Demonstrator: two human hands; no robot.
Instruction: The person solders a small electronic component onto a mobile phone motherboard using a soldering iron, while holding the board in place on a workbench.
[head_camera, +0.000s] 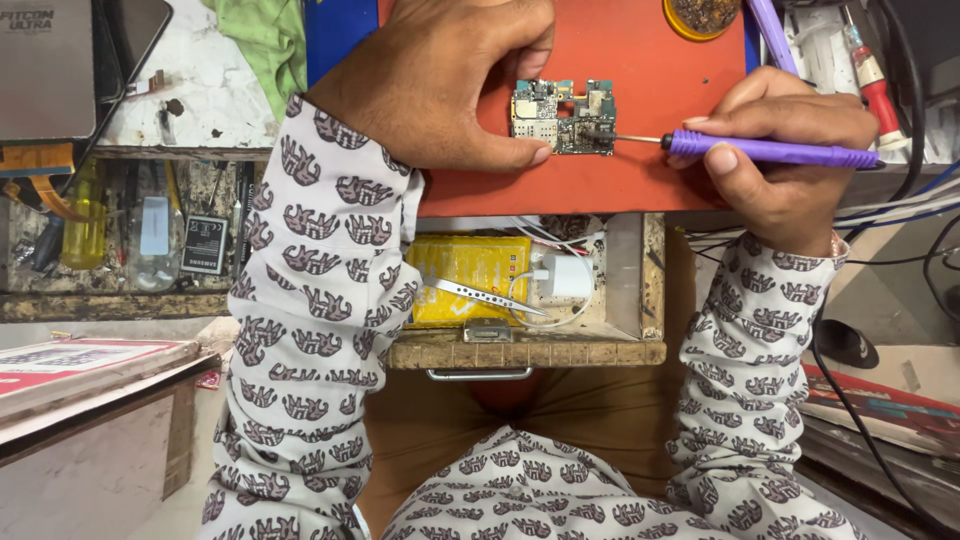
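Observation:
A small green circuit board (563, 115) lies on a red work mat (640, 80). My left hand (440, 80) rests on the mat and pins the board's left edge with thumb and fingers. My right hand (790, 150) grips a purple-handled soldering iron (770, 151) lying sideways; its thin metal tip touches the board's right edge. Both arms wear white sleeves with a dark printed pattern.
Below the mat an open wooden drawer (530, 350) holds a yellow box (470, 275), metal tweezers (480, 295) and a white charger plug (567, 275). A round tin (703, 15) and a red-handled tool (868, 65) sit at the back right. Cables (900, 215) trail right. A cluttered shelf (110, 230) is left.

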